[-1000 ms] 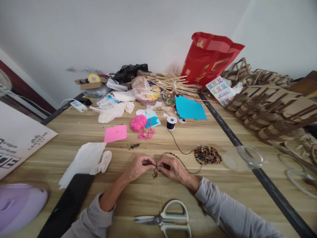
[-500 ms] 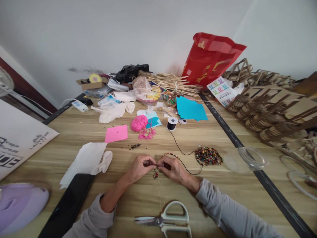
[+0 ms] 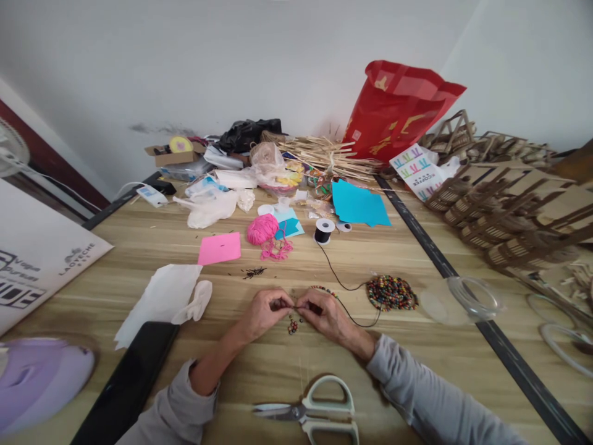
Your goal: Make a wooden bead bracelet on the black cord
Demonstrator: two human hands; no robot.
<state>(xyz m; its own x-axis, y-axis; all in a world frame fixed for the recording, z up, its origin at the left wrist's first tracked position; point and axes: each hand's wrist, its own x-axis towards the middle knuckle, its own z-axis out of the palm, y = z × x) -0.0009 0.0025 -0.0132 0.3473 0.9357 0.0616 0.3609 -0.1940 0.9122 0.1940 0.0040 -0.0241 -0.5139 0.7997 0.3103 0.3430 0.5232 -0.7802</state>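
My left hand and my right hand meet at the fingertips above the table, both pinched closed. A thin black cord runs to my right hand, and a short row of colored beads strung on it curves behind the fingers. What my left fingertips pinch is too small to make out. Just below the fingertips lies a little cluster of loose reddish-brown beads. From the spool of black cord the line passes beside a heap of multicolored strung beads. Scissors with pale handles lie nearest me.
Small black pieces, a pink paper and pink yarn lie beyond my hands. To the left are white paper and a black phone-like slab. Brown woven baskets and a clear plastic lid stand right.
The whole view has shifted slightly. My hands stay together at the fingertips, with only a slight change in finger position.
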